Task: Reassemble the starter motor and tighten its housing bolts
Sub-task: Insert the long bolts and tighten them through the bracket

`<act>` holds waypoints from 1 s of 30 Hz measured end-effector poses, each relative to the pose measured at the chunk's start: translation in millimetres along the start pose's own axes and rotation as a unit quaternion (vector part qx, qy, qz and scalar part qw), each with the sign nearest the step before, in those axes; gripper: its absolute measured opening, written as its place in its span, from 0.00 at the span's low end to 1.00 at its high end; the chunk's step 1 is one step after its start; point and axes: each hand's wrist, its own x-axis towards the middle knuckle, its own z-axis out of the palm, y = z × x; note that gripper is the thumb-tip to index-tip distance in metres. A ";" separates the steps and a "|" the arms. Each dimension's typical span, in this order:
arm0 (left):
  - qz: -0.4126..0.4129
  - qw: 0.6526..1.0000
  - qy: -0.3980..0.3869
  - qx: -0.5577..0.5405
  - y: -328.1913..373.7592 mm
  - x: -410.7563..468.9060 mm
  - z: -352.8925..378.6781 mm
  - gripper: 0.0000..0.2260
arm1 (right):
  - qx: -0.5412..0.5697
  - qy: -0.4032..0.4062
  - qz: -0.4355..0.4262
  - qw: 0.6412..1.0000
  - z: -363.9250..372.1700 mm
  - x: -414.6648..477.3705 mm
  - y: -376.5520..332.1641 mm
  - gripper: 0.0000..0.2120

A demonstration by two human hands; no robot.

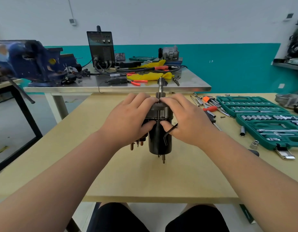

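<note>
The starter motor (160, 139), a black cylinder with a grey housing plate on its far end, lies on the tan table (145, 178) with its geared shaft (161, 84) pointing away from me. My left hand (128, 119) grips its left side, fingers over the plate and thumb under it. My right hand (186, 118) holds the right side the same way, with a black hex key (168, 133) tucked under its thumb. Thin bolt ends (163, 158) stick out of the near end. The solenoid terminals (136, 144) show below my left hand.
Two open green socket sets (262, 118) lie at the right, with loose sockets (254, 144), an extension bar and screwdrivers (210, 108) beside them. A steel bench (111, 88) behind carries a blue vise (32, 62), a welder (101, 47), pliers and yellow rags.
</note>
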 end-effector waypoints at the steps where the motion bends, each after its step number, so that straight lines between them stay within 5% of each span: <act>1: 0.004 1.000 0.006 0.006 -0.3 0.2 -0.7 0.24 | -0.003 0.003 -0.011 1.000 -0.1 0.3 0.1 0.27; 12: 0.060 0.997 0.043 0.009 -9.4 0.7 4.3 0.21 | -0.012 0.043 -0.038 0.998 4.0 1.3 0.1 0.24; 17: 0.091 0.994 0.066 0.000 -20.9 -6.5 9.5 0.21 | -0.027 -0.094 0.008 0.995 -8.9 -1.5 25.2 0.38; 21: 0.082 0.992 0.090 -0.034 -24.5 -11.4 18.1 0.21 | -0.028 -0.033 -0.044 0.998 -0.7 0.0 17.7 0.31; 30: 0.074 0.993 0.087 -0.035 -24.2 -9.1 21.6 0.21 | 0.021 0.034 -0.009 0.999 19.6 -4.9 13.6 0.27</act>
